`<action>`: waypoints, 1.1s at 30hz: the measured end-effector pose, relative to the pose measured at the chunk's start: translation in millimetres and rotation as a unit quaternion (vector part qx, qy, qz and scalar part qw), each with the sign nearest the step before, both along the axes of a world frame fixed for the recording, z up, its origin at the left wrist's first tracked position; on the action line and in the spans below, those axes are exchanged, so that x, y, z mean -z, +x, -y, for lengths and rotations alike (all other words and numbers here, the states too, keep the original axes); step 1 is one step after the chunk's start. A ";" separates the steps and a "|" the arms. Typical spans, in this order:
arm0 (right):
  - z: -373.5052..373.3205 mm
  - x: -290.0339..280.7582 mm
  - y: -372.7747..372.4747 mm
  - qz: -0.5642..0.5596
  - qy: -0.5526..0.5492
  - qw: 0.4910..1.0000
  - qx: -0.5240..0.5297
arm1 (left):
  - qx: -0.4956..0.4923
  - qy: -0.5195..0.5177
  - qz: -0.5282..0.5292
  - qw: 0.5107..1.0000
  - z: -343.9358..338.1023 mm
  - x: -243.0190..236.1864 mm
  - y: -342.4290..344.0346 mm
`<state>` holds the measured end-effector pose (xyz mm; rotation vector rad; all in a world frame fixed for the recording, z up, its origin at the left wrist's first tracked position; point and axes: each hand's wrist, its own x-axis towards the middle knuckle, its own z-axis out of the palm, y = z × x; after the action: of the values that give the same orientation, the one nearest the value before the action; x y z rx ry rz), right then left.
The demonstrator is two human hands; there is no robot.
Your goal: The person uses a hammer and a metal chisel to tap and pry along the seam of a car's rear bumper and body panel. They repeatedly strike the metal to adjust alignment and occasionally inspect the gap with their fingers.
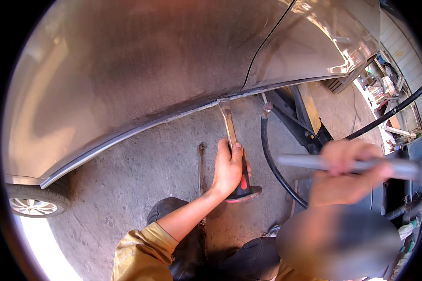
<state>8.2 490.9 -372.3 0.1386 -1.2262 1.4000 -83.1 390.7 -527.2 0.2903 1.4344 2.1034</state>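
My left hand [229, 169] is wrapped round a flat chisel [228, 122] with a black and red grip and a round hand guard. The chisel's blade tip meets the lower edge of the brownish-grey car body panel [164, 61], near a door seam. My right hand [349, 171] is raised to the right and smeared by motion. Its fingers close round the grey handle of a hammer [403, 169], whose blurred head sits at the far right. A blurred dark oval covers part of my right forearm.
A black hose [268, 161] curves between my hands. Behind it, a black and yellow metal stand [305, 112] reaches under the car. A long thin metal bar [200, 171] is beside my left forearm. A wheel [35, 201] shows at left; cluttered shelves [384, 89] line the right.
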 end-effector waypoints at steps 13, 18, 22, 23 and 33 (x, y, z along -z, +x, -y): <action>-7.8 68.9 -2.8 0.535 0.025 0.842 0.059 | 0.041 -0.009 -0.027 0.999 -0.2 1.8 12.7; -0.4 42.6 6.8 0.432 -0.024 0.901 0.039 | 0.025 -0.007 -0.020 0.999 -8.5 1.6 1.7; 4.8 8.7 8.4 0.226 0.031 0.970 0.081 | 0.008 -0.014 -0.023 1.000 -6.1 5.2 -2.7; 4.1 -1.2 8.5 0.159 0.019 0.985 0.067 | 0.008 -0.014 -0.019 1.000 -6.1 5.2 -1.0; -27.3 82.4 -26.7 0.640 0.201 0.740 0.058 | 0.034 -0.088 -0.043 0.995 -2.6 -1.4 -0.3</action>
<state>-18.4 518.1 -454.7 -0.7352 -2.6093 1.0010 -83.4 393.4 -525.9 0.3591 1.6251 1.9157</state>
